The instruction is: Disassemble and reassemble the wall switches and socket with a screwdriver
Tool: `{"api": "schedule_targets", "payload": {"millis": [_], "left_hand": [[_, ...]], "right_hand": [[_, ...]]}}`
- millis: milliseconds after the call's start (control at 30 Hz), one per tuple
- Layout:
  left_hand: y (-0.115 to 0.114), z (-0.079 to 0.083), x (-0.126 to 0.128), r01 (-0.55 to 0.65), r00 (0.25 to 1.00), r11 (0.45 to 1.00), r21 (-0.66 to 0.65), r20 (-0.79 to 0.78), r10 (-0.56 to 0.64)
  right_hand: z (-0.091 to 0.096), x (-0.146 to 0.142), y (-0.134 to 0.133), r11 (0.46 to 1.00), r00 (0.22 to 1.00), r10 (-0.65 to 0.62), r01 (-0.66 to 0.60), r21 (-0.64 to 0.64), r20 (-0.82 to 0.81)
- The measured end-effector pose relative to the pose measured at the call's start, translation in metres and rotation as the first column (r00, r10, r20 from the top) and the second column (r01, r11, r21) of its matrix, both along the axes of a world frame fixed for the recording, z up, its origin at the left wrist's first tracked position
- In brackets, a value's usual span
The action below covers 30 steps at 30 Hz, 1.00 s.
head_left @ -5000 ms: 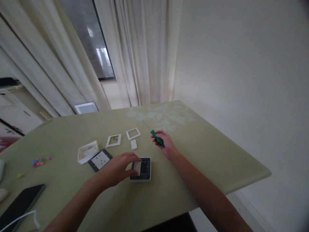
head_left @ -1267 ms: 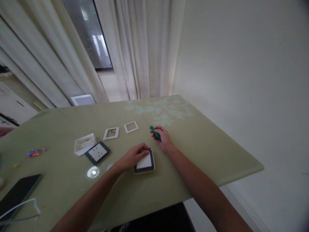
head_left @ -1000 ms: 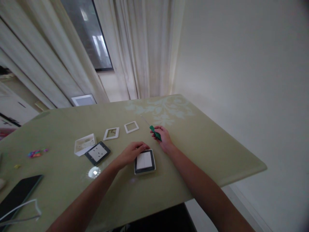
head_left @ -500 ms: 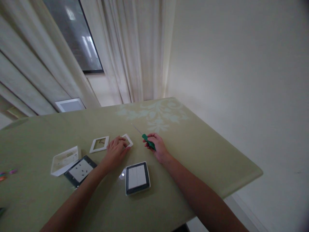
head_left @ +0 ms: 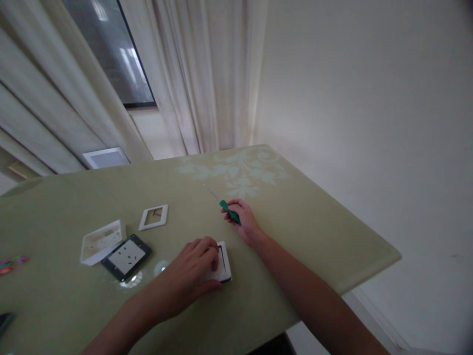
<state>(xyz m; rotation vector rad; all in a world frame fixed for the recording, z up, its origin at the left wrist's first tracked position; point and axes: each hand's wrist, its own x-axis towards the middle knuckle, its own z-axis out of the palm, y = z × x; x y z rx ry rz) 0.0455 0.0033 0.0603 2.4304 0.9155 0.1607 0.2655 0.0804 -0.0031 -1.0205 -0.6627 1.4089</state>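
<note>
My left hand [head_left: 192,268] lies over a wall switch [head_left: 224,266] on the green table [head_left: 295,222], fingers bent and pressing a white frame onto its face; most of the switch is hidden under the hand. My right hand [head_left: 242,221] rests on the table just behind it, closed round a green-handled screwdriver [head_left: 229,211] whose thin shaft points away to the left.
To the left lie a black socket module with a white face [head_left: 126,256], a white back box [head_left: 101,240] and a white square frame [head_left: 153,217]. Small coloured bits [head_left: 11,261] sit at the far left. The table's right edge drops off near the wall.
My left hand reached back to the small white frame, brought it forward and now presses it on the switch. The frame's former spot is bare. The right hand kept the screwdriver still.
</note>
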Motion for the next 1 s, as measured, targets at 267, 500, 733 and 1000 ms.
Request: {"api": "schedule_targets", "payload": {"millis": [267, 500, 733, 1000], "left_hand": [[0.002, -0.015, -0.007, -0.059, 0.994, 0.998, 0.023, 0.097, 0.057], [0.0, -0.011, 0.0, -0.026, 1.0, 0.998, 0.064, 0.007, 0.026], [-0.003, -0.011, -0.009, -0.082, 0.993, 0.996, 0.037, -0.079, 0.085], [0.026, -0.024, 0.026, -0.128, 0.992, 0.991, 0.038, -0.012, 0.128]], "right_hand": [[-0.003, 0.0, 0.003, 1.0, 1.0, -0.001, 0.001, 0.016, -0.005], [-0.003, 0.0, 0.004, 1.0, 1.0, -0.005, 0.005, 0.009, -0.016], [0.001, -0.001, 0.003, 1.0, 0.999, -0.023, 0.023, -0.006, -0.023], [0.034, 0.032, 0.006, 0.959, 0.966, -0.26, 0.256, 0.122, 0.017]]}}
